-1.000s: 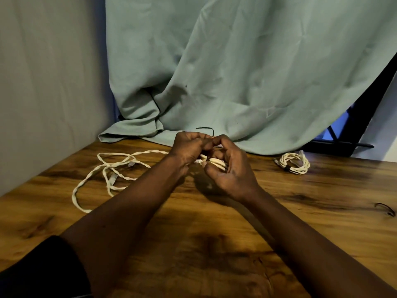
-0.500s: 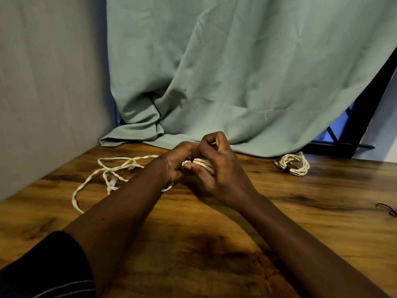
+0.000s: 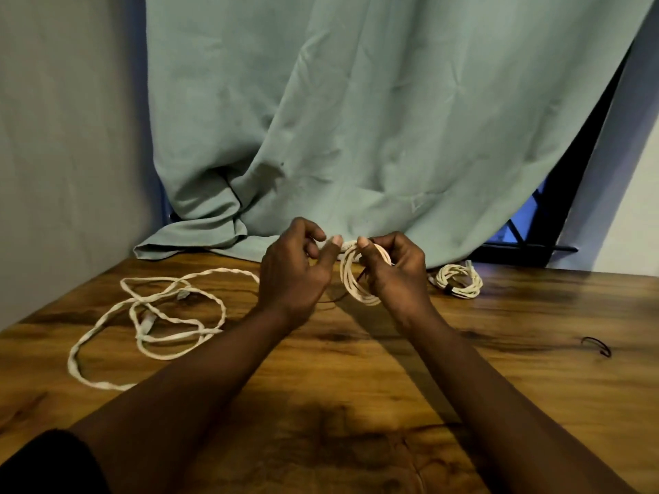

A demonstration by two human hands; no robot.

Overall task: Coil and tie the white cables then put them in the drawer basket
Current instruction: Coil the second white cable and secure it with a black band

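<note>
One coil [image 3: 351, 281] in right hand [image 3: 396, 276], left hand [image 3: 292, 276] loose

My wooden table [image 3: 535, 315] meets a grey wall [image 3: 64, 137] on my left. Ahead hangs a teal curtain [image 3: 356, 119] (hem bunched on the tabletop), and beside it is a dark window [image 3: 524, 222].

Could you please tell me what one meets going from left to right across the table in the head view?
loose white cable → left hand → coiled cable → right hand gripping it → tied coil → black tie
</note>
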